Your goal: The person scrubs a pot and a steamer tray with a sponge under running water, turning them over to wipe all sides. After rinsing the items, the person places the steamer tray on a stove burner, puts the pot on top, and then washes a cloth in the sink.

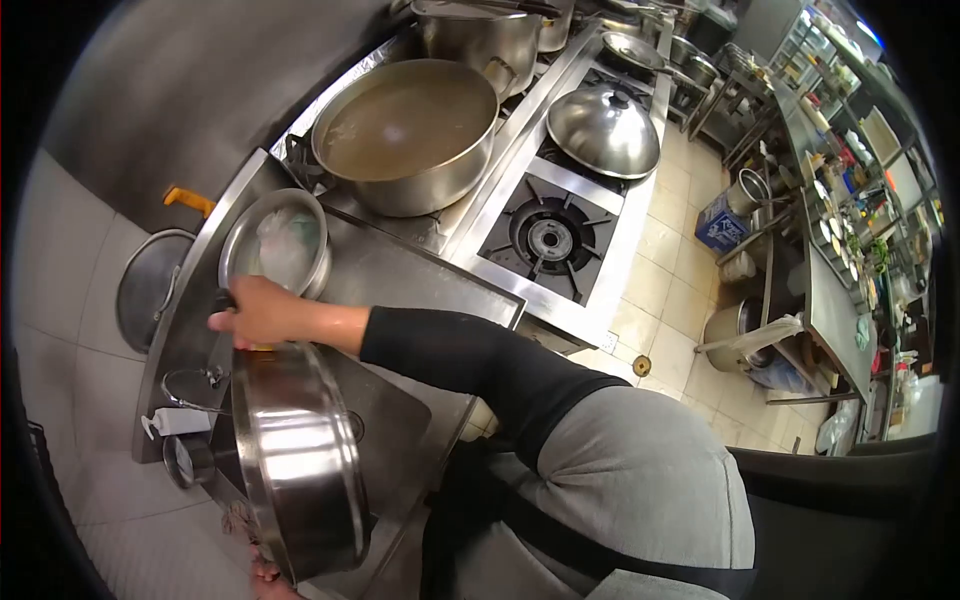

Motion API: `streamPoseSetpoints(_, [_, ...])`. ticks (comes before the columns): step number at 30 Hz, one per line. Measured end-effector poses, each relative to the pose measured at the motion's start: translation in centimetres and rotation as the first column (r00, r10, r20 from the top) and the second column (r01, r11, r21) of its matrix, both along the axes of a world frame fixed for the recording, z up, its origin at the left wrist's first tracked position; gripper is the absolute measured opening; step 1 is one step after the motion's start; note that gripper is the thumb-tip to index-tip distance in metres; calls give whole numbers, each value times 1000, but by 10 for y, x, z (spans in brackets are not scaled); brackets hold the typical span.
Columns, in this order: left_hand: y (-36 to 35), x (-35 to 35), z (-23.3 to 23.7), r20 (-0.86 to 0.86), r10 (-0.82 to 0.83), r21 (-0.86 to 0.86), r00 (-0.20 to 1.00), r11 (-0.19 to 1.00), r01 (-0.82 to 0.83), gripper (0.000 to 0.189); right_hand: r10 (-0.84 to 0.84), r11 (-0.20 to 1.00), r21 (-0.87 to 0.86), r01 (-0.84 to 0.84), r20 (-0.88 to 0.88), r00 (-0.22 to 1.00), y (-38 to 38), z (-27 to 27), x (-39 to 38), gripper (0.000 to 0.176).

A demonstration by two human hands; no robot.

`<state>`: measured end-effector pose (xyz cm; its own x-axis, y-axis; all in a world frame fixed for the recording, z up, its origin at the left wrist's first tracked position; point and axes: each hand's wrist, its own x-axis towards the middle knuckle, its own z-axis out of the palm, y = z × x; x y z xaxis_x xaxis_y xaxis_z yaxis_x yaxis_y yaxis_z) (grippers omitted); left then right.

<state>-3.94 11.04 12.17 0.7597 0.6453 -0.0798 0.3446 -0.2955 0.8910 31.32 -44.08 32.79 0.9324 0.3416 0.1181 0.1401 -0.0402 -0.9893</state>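
Observation:
A large, wide stainless steel pot is tipped up on its side over the sink, its round wall turned toward me. My right hand is closed on the upper edge of the pot, and a dark handle-like piece shows by the fingers. A bit of yellow peeks out under that hand. At the lower end of the pot, my left hand is at the rim, mostly cut off by the frame's edge and the pot. Beside it is a crumpled brownish cloth or scourer. The pot's inside is hidden.
A metal bowl with translucent plastic sits beyond my right hand. A wide pot of brownish liquid stands on the stove, near a bare burner and a domed lid. A faucet and white bottle line the sink's back.

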Motion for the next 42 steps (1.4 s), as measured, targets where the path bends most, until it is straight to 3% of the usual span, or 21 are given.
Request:
streamPoseSetpoints(2, [-49,-11,-13,-17,-64,57,998,996,65,30,40,997,-65,-39,21,999,15,39,-5,42])
streamPoseSetpoints(4, [-118,-6,-16,-23,-74,107,997,991,76,31,-9,975,-207,78,316,949,60,42,11,39])
streamPoseSetpoints(9, [-213,39,-22,9,-253,-89,967,963,253,31,346,922,-199,-333,31,938,102,136,-35,41])
streamPoseSetpoints(12, [-263,69,-22,48,-388,-310,921,870,383,32,583,786,-237,-571,-25,812,127,163,-57,52])
streamPoseSetpoints(15, [-298,90,-26,87,-456,-536,886,728,427,32,787,612,-384,-691,381,485,294,102,4,54])
streamPoseSetpoints(16, [-308,95,-28,97,-463,-605,881,675,421,32,784,616,-389,-684,384,488,286,114,-8,54])
streamPoseSetpoints(18, [-319,103,-29,116,-450,-713,885,583,389,32,720,614,-422,-667,-47,692,249,152,-49,53])
streamPoseSetpoints(22, [-324,110,-30,138,-359,-838,923,455,302,32,687,594,-582,-556,8,726,258,148,-34,53])
streamPoseSetpoints(23, [-321,109,-28,140,-323,-852,936,442,279,32,751,611,-649,-453,295,591,287,125,5,52])
streamPoseSetpoints(24, [-316,109,-25,141,-281,-864,949,434,257,32,754,654,-674,-344,542,371,236,161,-21,53])
streamPoseSetpoints(25, [-309,108,-20,146,-231,-872,962,429,236,32,501,810,-410,-419,115,858,156,190,-62,55])
streamPoseSetpoints(27, [-284,100,-2,182,-87,-879,979,432,201,32,342,903,-358,-235,272,900,102,199,-43,54])
streamPoseSetpoints(29, [-268,102,27,236,44,-877,971,440,194,32,164,949,-295,-116,146,976,26,224,-41,48])
streamPoseSetpoints(31, [-250,126,82,367,157,-839,917,482,254,32,-55,998,7,57,422,905,-19,195,22,38])
streamPoseSetpoints(32, [-265,139,130,401,261,-869,878,412,275,36,-80,985,-118,126,332,940,-69,209,10,35])
streamPoseSetpoints(33, [-252,160,144,655,-94,-532,749,646,547,40,-114,992,71,101,218,969,-102,193,49,30])
streamPoseSetpoints(34, [-243,186,157,648,89,-720,756,393,572,39,-13,992,122,-21,269,963,-140,172,91,39])
streamPoseSetpoints(35, [-226,222,160,787,11,-577,617,367,730,38,294,901,274,-336,184,938,-187,163,118,29])
streamPoseSetpoints(36, [-261,249,194,782,-60,-516,620,496,698,46,38,921,389,-38,7,999,-206,174,61,25])
streamPoseSetpoints(37, [-299,278,235,765,-133,-439,630,610,660,57,-5,916,396,62,-144,990,-237,164,74,21])
streamPoseSetpoints(42, [-398,428,289,432,-529,-95,731,779,620,62,-460,775,398,491,-177,870,-375,90,154,30])
